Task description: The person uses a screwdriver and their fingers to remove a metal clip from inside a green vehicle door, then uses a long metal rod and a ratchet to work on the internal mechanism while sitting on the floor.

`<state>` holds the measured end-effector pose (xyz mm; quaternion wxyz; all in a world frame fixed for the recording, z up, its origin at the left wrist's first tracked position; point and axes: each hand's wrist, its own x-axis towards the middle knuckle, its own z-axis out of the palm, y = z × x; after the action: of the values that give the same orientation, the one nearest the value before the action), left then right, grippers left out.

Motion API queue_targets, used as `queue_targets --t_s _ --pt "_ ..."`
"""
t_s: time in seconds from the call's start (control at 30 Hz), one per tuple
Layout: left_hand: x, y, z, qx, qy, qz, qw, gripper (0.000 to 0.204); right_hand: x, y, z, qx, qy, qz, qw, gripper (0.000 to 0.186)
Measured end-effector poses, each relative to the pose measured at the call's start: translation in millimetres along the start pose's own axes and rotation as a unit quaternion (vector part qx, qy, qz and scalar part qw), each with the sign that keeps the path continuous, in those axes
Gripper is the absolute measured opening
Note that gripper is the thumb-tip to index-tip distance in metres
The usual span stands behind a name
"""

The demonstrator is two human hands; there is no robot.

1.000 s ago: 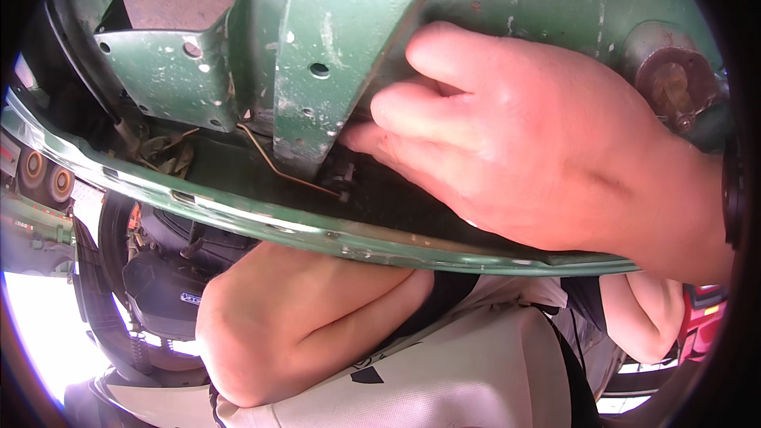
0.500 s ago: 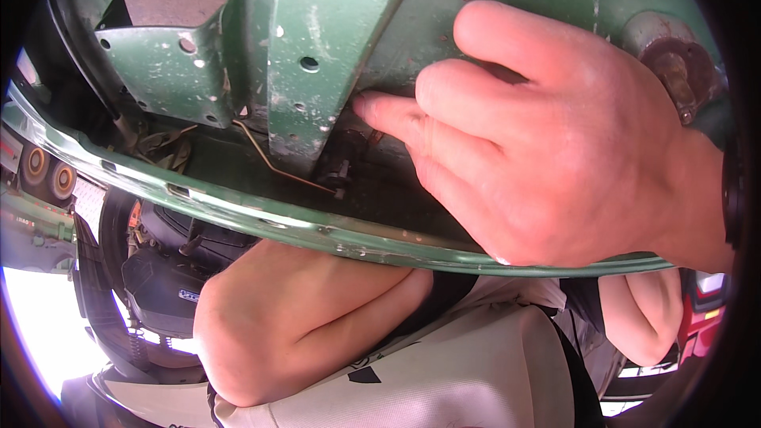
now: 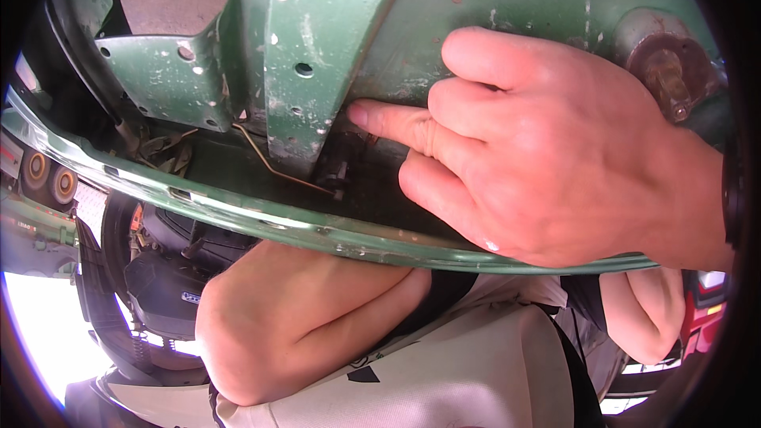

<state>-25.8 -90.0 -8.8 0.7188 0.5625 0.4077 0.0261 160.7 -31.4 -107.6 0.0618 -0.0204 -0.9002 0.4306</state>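
Note:
My right hand (image 3: 547,143) reaches in from the right, back of the hand toward me. One finger is stretched out, its tip by the edge of a green sheet-metal rib (image 3: 305,103) and over a dark mechanism (image 3: 341,162). The other fingers are curled in, so whatever they hold, if anything, is hidden. A thin bent metal rod (image 3: 265,160) runs from the left to that mechanism, below the fingertip. Around my wrist is a black band (image 3: 733,198). My left hand is out of view.
A curved green metal edge (image 3: 333,244) crosses the view below the hand. A brownish round metal fitting (image 3: 668,71) sits at the upper right. Two bent bare knees (image 3: 254,333) and light cloth (image 3: 476,364) are beneath the edge. A black motor scooter (image 3: 158,277) stands at the left.
My right hand has shifted slightly down in the view. The pointing finger now stands apart from the finger below it, which has curled back. The metal parts look unchanged.

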Motion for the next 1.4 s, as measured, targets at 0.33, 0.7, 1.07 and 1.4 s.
queue_targets --t_s 0.33,0.7,1.07,1.4 --pt "2 -4 2 -0.004 0.007 0.0 1.0 0.025 -2 -3 1 0.07 -0.031 0.054 0.996 0.018" --pt "-2 -6 4 -0.007 0.023 -0.001 1.0 0.025 6 -10 21 0.156 0.212 0.122 0.957 0.016" --pt "-3 -8 3 -0.008 0.034 0.0 0.999 0.025 16 -11 15 0.369 0.16 0.247 0.881 0.015" --pt "-10 -5 7 0.0 0.051 0.001 0.999 0.025 36 -10 -12 0.322 0.121 0.261 0.902 0.013"
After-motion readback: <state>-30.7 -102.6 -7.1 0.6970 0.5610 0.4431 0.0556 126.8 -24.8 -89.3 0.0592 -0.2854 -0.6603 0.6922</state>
